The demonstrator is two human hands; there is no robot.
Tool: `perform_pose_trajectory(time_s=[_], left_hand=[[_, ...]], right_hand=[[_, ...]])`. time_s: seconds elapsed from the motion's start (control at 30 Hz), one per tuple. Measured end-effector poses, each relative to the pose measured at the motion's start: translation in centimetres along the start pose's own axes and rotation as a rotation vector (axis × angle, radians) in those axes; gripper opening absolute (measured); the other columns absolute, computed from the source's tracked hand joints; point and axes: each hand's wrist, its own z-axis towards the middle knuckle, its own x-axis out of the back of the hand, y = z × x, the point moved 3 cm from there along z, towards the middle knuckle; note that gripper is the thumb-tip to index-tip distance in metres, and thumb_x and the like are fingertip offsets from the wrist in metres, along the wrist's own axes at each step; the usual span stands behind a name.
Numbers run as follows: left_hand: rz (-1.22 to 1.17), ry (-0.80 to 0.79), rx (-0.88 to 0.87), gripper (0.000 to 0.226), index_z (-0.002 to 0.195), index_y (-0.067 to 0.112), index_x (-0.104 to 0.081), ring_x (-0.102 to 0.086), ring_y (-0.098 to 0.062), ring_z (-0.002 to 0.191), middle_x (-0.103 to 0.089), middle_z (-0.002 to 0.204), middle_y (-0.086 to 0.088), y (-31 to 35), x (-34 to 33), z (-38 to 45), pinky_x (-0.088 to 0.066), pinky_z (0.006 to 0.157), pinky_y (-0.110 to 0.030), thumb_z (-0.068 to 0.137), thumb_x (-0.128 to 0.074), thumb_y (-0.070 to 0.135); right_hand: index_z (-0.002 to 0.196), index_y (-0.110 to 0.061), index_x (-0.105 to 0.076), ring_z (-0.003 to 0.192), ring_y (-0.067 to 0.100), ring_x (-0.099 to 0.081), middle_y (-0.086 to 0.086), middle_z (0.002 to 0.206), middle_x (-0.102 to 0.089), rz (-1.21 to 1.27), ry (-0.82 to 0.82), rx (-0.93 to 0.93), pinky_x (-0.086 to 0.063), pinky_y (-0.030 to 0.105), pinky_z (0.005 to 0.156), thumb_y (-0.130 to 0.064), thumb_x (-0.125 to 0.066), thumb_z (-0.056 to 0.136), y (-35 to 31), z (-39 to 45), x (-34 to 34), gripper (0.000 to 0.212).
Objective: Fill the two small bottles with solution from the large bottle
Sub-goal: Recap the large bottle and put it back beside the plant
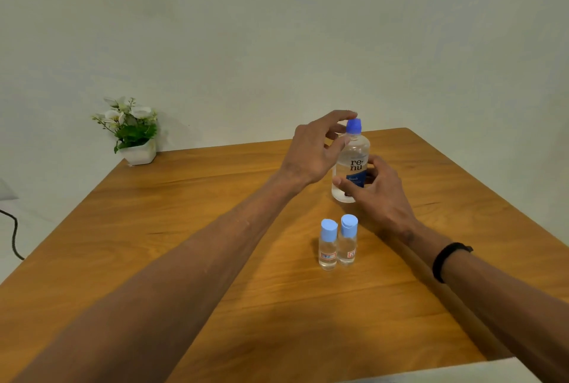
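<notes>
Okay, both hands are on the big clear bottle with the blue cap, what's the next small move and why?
Probably twist the blue cap off. The left hand has fingers on it, the right hand steadies the large clear bottle upright on the wooden table, and nothing can pour while it is capped.

large bottle label reads "re-nu" and "fresh" (blue band); small bottles' labels unreadable
</notes>
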Motion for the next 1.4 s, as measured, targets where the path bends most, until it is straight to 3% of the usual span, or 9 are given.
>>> perform_pose_trajectory(time_s=[0.1,0.33,0.5,0.63,0.7,0.8,0.9,1.17,1.4], left_hand=[[-0.015,0.072,0.031,0.051,0.147,0.030,-0.058,-0.072,-0.008,0.106,-0.075,0.127,0.000,0.2,1.9,0.0,-0.049,0.080,-0.004,0.102,-0.056,0.007],[-0.028,0.182,0.219,0.041,0.141,0.027,-0.063,-0.069,-0.009,0.102,-0.075,0.122,0.000,-1.7,8.8,0.0,-0.048,0.075,-0.002,0.103,-0.062,0.015],[-0.017,0.195,0.287,0.046,0.137,0.021,-0.068,-0.071,-0.010,0.114,-0.077,0.123,-0.001,-4.3,14.0,-1.8,-0.057,0.097,-0.022,0.099,-0.057,-0.001],[-0.032,0.321,0.403,0.040,0.139,0.023,-0.066,-0.069,-0.009,0.107,-0.075,0.122,0.002,-8.4,18.5,-5.2,-0.053,0.082,-0.012,0.100,-0.062,0.013],[-0.065,0.434,0.508,0.035,0.135,0.024,-0.067,-0.067,-0.006,0.101,-0.074,0.117,0.004,-11.7,19.9,-8.0,-0.053,0.079,-0.012,0.100,-0.066,0.024],[-0.110,0.533,0.693,0.037,0.131,0.026,-0.067,-0.068,-0.013,0.102,-0.073,0.110,0.002,-17.2,20.8,-12.3,-0.061,0.092,-0.040,0.096,-0.072,0.039],[-0.138,0.551,0.821,0.043,0.132,0.028,-0.065,-0.071,-0.020,0.101,-0.073,0.108,0.001,-21.9,20.6,-14.7,-0.062,0.091,-0.047,0.094,-0.074,0.045],[-0.039,0.566,0.767,0.038,0.133,0.022,-0.064,-0.073,-0.020,0.091,-0.068,0.087,0.010,-29.1,20.6,-11.3,-0.061,0.091,-0.043,0.098,-0.071,0.035],[0.056,0.499,0.744,0.040,0.139,0.024,-0.059,-0.069,-0.012,0.097,-0.076,0.110,-0.001,-31.2,20.3,-10.0,-0.047,0.078,-0.024,0.101,-0.067,0.034]], right_hand=[[0.145,-0.016,-0.052,0.100,0.006,-0.068,-0.001,0.125,-0.069,0.006,-0.012,0.016,-0.059,0.019,0.080,-0.047,-0.088,0.082,-2.6,1.8,0.9,0.079],[0.132,-0.020,-0.061,0.097,0.008,-0.070,-0.006,0.114,-0.069,-0.055,-0.051,0.146,-0.060,0.028,0.084,-0.055,-0.089,0.074,-12.3,6.3,0.5,0.074],[0.136,-0.017,-0.060,0.104,0.018,-0.072,0.000,0.122,-0.068,-0.050,-0.103,0.169,-0.062,0.035,0.091,-0.056,-0.089,0.076,-18.4,7.8,-5.0,0.077],[0.124,-0.020,-0.062,0.100,0.017,-0.075,-0.003,0.115,-0.072,0.037,-0.158,0.139,-0.065,0.037,0.088,-0.052,-0.090,0.076,-21.0,8.0,-12.3,0.064],[0.114,-0.023,-0.062,0.097,0.015,-0.075,-0.007,0.107,-0.071,0.076,-0.189,0.110,-0.065,0.034,0.082,-0.048,-0.091,0.077,-21.3,7.7,-16.1,0.053],[0.113,-0.020,-0.065,0.094,0.015,-0.077,-0.002,0.110,-0.075,0.101,-0.216,0.074,-0.067,0.036,0.082,-0.047,-0.093,0.074,-20.4,7.9,-22.0,0.055],[0.114,-0.019,-0.064,0.096,0.017,-0.077,-0.003,0.109,-0.074,0.088,-0.227,0.050,-0.066,0.036,0.086,-0.046,-0.095,0.071,-18.6,8.6,-27.5,0.060],[0.127,-0.014,-0.059,0.109,0.022,-0.071,0.001,0.118,-0.068,0.000,-0.161,0.073,-0.060,0.031,0.089,-0.045,-0.096,0.073,-15.2,13.4,-37.8,0.073],[0.129,-0.013,-0.061,0.116,0.025,-0.069,0.006,0.127,-0.070,-0.111,-0.091,0.080,-0.058,0.034,0.091,-0.049,-0.095,0.073,-13.8,17.2,-41.6,0.075]])
